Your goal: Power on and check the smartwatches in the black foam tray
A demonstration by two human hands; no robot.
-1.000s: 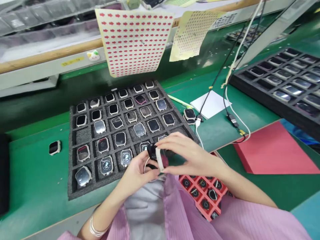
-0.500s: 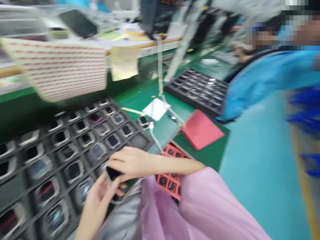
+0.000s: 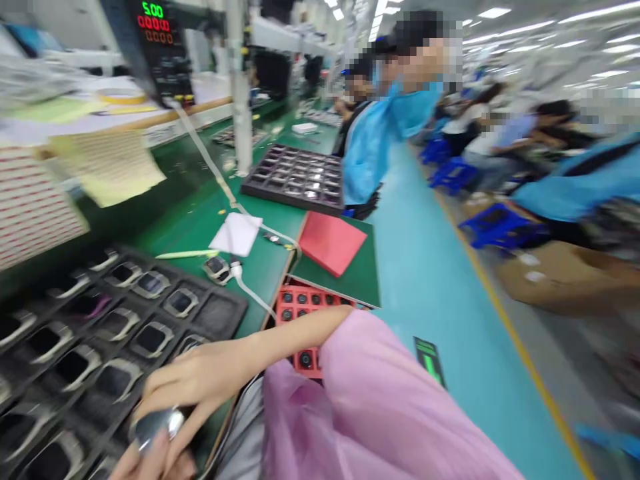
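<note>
A smartwatch body [image 3: 159, 427] with a shiny face is between my two hands, low over the front of a dark tray [image 3: 220, 317]. My right hand [image 3: 200, 377] reaches across from the right, its fingers curled round the watch. From below, my left hand [image 3: 147, 460] holds it too, the thumb pressed on its surface; the picture's lower edge cuts off much of this hand. Several watch bodies sit in the tray's compartments, among them one with a grey frame [image 3: 153, 339]. Another watch [image 3: 217, 268] lies on the green table beside a white cable plug [image 3: 236, 269].
A red tray of round dark parts [image 3: 305, 360] lies partly under my right forearm. Beyond it are a red pad [image 3: 333, 243], a white paper [image 3: 236, 233] and a second dark tray [image 3: 295, 180]. A co-worker in blue [image 3: 367, 147] sits farther along the bench. A power supply [image 3: 157, 47] stands on the shelf.
The view has swung right and up, so the bench shifts left and more of the aisle shows. The watch is still in my hands, now turned with a shiny side showing.
</note>
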